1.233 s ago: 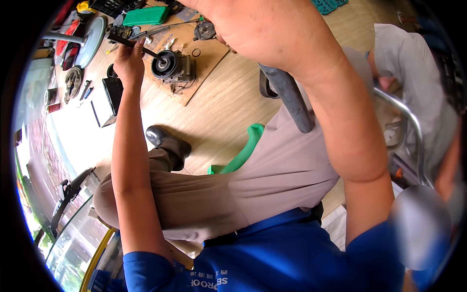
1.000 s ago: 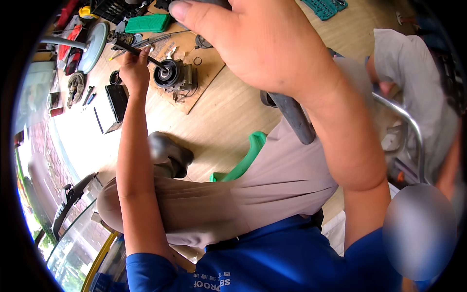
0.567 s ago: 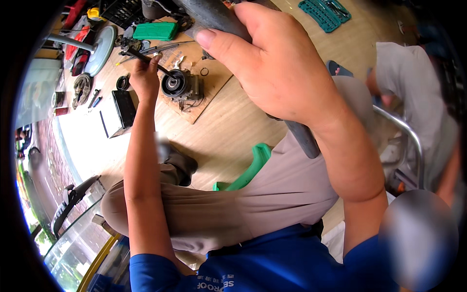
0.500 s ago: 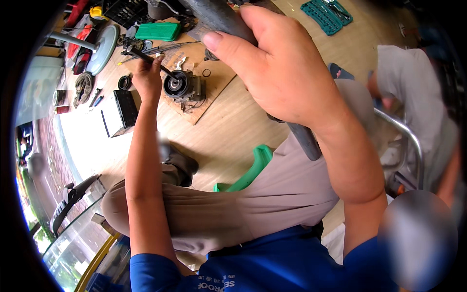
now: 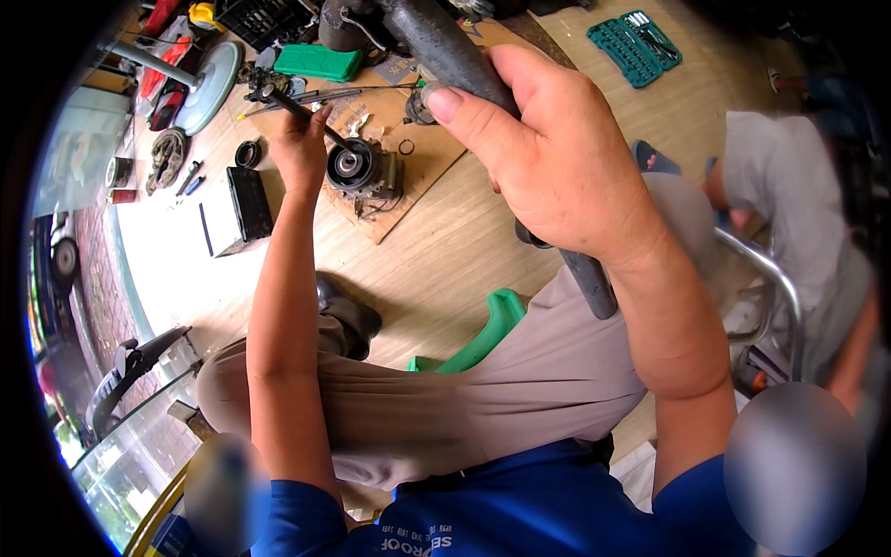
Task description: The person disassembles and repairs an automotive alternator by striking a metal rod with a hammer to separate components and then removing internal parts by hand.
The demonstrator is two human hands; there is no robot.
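My left hand (image 5: 302, 156) is closed around a dark metal rod (image 5: 299, 110), held at a slant. The rod's lower end meets the face of a round black pulley (image 5: 345, 174), near its hub. That pulley belongs to a metal compressor-like unit (image 5: 386, 176) resting on flat cardboard (image 5: 380, 225). Close to the camera, my right hand (image 5: 571, 153) grips a hammer by its thick grey metal handle (image 5: 445, 46). Its dark rounded head (image 5: 351, 23) is partly cut off by the upper edge. The handle's butt (image 5: 591, 292) shows below my wrist.
A green case (image 5: 318, 62) and a black crate (image 5: 264, 23) lie behind the unit. A black box (image 5: 249, 204), coiled cable (image 5: 167, 158) and black ring (image 5: 248, 153) are left. A green curved piece (image 5: 483, 339) lies near my legs; an open socket set (image 5: 634, 51) is far right. Another person's leg (image 5: 766, 167) is right.
My right hand and the hammer have come down and slightly right, bringing more of the hammer head into view. My left hand keeps the rod on the pulley. The whole view has shifted slightly.
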